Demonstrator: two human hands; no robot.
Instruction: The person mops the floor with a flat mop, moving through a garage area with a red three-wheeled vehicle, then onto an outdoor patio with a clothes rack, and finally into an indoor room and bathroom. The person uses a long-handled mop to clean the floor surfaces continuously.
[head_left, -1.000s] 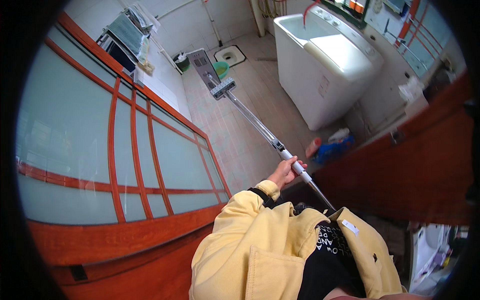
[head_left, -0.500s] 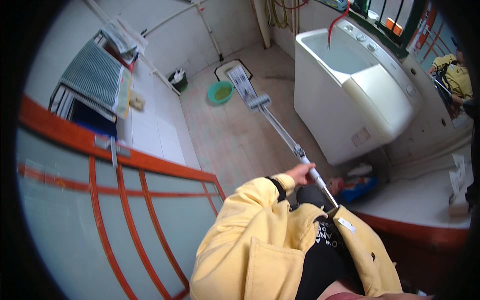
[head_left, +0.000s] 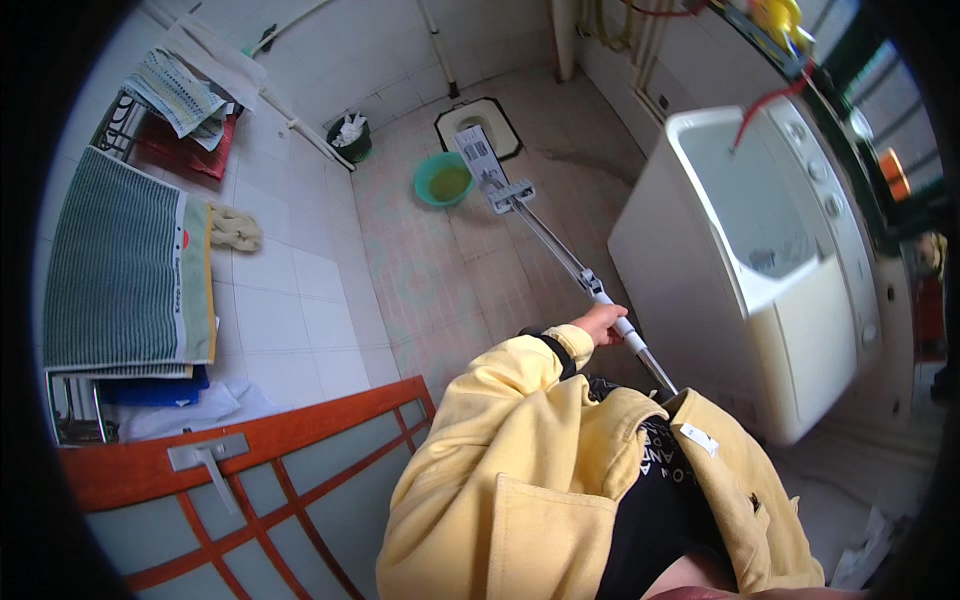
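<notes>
My left hand (head_left: 602, 325), in a yellow sleeve with a dark cuff, is wrapped round the white grip of a flat mop (head_left: 545, 237). Its metal pole slants from my front down toward the far floor, where the grey-white mop head overlaps the near edge of a squat toilet (head_left: 512, 122). Just left of the mop head stands a green basin (head_left: 423, 183) with yellowish water in it. Whether the mop head touches the floor I cannot tell. My right hand is out of view.
A white washing machine (head_left: 690, 290), its tub uncovered, stands on the right with a red hose (head_left: 770, 100) over it. At the left are a red-framed door (head_left: 330, 420) and a rack draped with a striped towel (head_left: 120, 260). A dark bin (head_left: 352, 150) sits by the wall.
My view has moved further into the room; the door has slid down and the washing machine to the right. The left hand keeps its hold on the mop, whose place before me hardly differs.
</notes>
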